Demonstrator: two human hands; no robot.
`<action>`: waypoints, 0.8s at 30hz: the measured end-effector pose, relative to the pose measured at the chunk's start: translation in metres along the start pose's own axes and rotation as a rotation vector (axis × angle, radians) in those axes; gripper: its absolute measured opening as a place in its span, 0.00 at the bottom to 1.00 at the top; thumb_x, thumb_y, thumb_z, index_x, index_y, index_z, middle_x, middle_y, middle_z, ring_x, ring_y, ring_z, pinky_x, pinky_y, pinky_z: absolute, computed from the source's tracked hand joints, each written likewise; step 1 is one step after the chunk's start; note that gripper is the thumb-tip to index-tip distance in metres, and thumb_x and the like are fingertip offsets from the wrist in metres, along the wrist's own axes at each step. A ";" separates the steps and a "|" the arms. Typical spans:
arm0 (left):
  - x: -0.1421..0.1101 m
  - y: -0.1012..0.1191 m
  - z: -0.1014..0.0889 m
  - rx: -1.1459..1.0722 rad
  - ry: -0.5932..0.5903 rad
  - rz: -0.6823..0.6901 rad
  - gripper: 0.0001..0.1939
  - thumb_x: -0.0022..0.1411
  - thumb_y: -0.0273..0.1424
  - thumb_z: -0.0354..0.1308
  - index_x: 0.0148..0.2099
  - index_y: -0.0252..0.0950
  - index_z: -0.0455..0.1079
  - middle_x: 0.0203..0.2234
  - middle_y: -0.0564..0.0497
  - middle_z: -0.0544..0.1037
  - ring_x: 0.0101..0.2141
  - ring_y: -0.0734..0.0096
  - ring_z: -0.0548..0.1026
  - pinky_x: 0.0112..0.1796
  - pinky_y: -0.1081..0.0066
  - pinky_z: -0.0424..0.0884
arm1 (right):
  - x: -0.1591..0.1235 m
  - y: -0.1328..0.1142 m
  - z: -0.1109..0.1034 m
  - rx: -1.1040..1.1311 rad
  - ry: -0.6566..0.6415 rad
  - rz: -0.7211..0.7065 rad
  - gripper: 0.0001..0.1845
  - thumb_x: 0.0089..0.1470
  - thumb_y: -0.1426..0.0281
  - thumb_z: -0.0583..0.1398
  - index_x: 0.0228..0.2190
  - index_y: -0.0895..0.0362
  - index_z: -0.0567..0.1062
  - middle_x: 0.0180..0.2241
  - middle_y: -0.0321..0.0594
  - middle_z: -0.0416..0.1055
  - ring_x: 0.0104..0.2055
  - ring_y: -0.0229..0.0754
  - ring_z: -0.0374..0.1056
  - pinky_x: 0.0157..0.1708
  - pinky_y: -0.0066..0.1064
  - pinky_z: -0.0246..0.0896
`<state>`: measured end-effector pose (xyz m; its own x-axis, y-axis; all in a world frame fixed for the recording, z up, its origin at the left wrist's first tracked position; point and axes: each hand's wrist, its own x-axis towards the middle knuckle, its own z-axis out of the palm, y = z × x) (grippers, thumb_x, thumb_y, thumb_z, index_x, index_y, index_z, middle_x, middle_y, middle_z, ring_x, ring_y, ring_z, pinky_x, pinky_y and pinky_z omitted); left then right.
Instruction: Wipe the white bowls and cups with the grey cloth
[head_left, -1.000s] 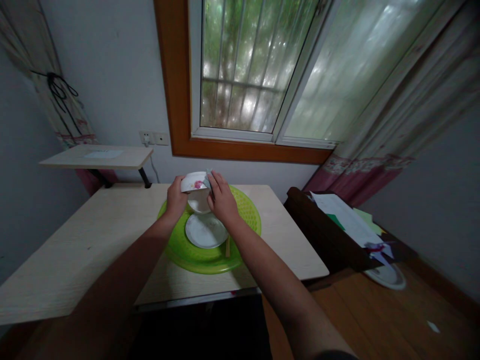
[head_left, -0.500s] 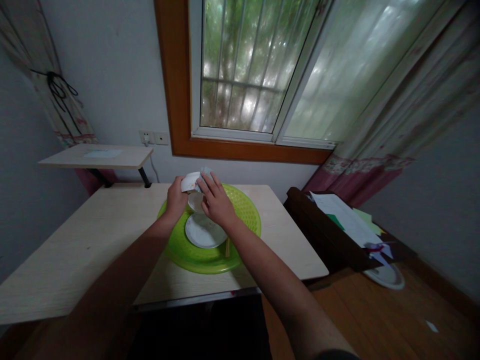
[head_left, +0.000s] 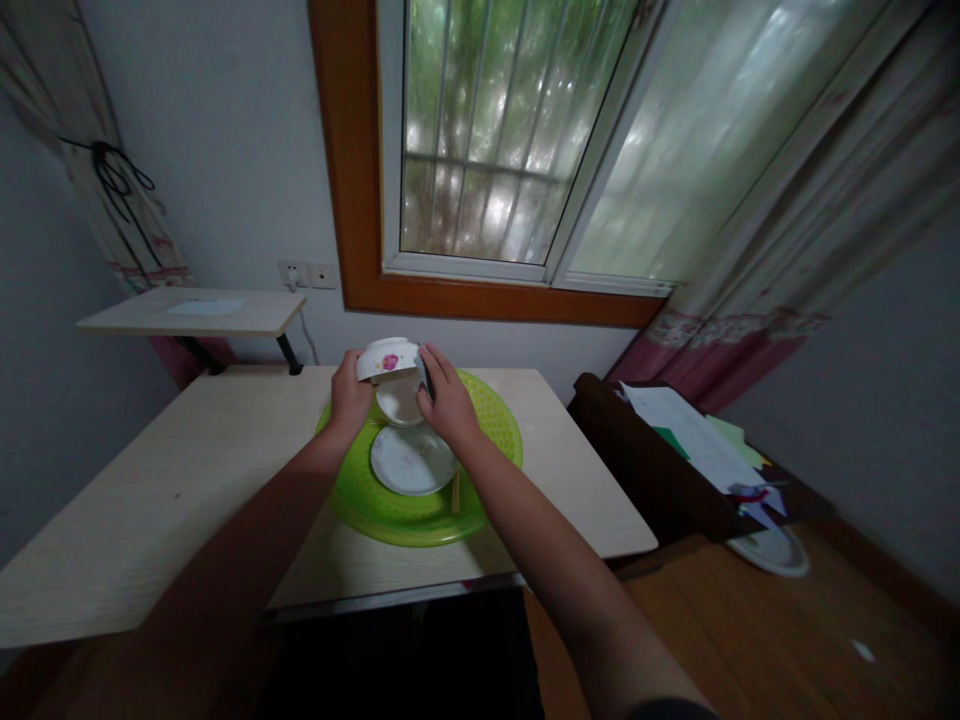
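Note:
A white bowl with a pink flower (head_left: 389, 361) is held tilted above a round green tray (head_left: 420, 534). My left hand (head_left: 349, 398) grips its left side, with fingers closed round the edge. My right hand (head_left: 448, 400) is at the bowl's right side, pressing a greyish cloth (head_left: 424, 368) against it; most of the cloth is hidden by the fingers. Beneath the held bowl, a second white bowl (head_left: 400, 402) stands on the tray. In front of it lies a white plate (head_left: 412, 462), with a short wooden piece (head_left: 455, 493) beside its right edge.
The tray rests on a pale wooden table (head_left: 187, 480). A raised shelf (head_left: 247, 312) stands at the table's back left. To the right is a dark brown cabinet (head_left: 652, 460) with papers (head_left: 686, 440) on top. Behind the table is a window (head_left: 487, 180).
My right hand has moved with the cloth across the bowl's outer face to the left, then back to the right side. The flower shows again. The left hand keeps its grip.

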<state>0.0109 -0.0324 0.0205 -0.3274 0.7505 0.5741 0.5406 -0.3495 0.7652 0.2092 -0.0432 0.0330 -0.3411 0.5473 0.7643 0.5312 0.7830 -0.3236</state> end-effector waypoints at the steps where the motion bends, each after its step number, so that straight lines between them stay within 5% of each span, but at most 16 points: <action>1: 0.000 0.000 0.000 -0.002 -0.002 -0.006 0.13 0.58 0.28 0.55 0.47 0.37 0.70 0.42 0.46 0.80 0.42 0.59 0.76 0.44 0.63 0.71 | -0.001 0.004 0.002 0.022 -0.001 0.029 0.37 0.58 0.75 0.54 0.67 0.56 0.55 0.68 0.49 0.55 0.70 0.47 0.54 0.69 0.45 0.53; 7: -0.001 0.001 0.001 -0.018 -0.032 0.020 0.14 0.57 0.30 0.56 0.47 0.39 0.70 0.42 0.46 0.80 0.43 0.57 0.77 0.43 0.61 0.72 | -0.004 0.014 0.009 0.046 0.028 0.074 0.37 0.58 0.72 0.56 0.66 0.61 0.55 0.64 0.55 0.61 0.67 0.50 0.58 0.67 0.48 0.55; 17: -0.003 0.003 0.004 0.128 -0.116 0.081 0.15 0.58 0.25 0.53 0.49 0.36 0.68 0.43 0.44 0.78 0.44 0.59 0.75 0.45 0.64 0.69 | 0.001 -0.009 -0.001 -0.103 -0.058 -0.226 0.37 0.58 0.79 0.53 0.68 0.56 0.55 0.70 0.48 0.52 0.75 0.48 0.40 0.71 0.51 0.46; 24: -0.006 0.000 0.008 0.172 -0.160 0.146 0.15 0.62 0.24 0.49 0.50 0.37 0.68 0.45 0.44 0.77 0.45 0.62 0.74 0.49 0.64 0.68 | 0.002 -0.014 0.003 -0.080 -0.120 -0.314 0.33 0.60 0.80 0.54 0.65 0.53 0.61 0.67 0.44 0.60 0.73 0.46 0.46 0.71 0.50 0.48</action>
<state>0.0187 -0.0326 0.0148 -0.1167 0.7832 0.6107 0.7015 -0.3703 0.6090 0.1988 -0.0527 0.0375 -0.5839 0.3179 0.7470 0.4434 0.8956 -0.0346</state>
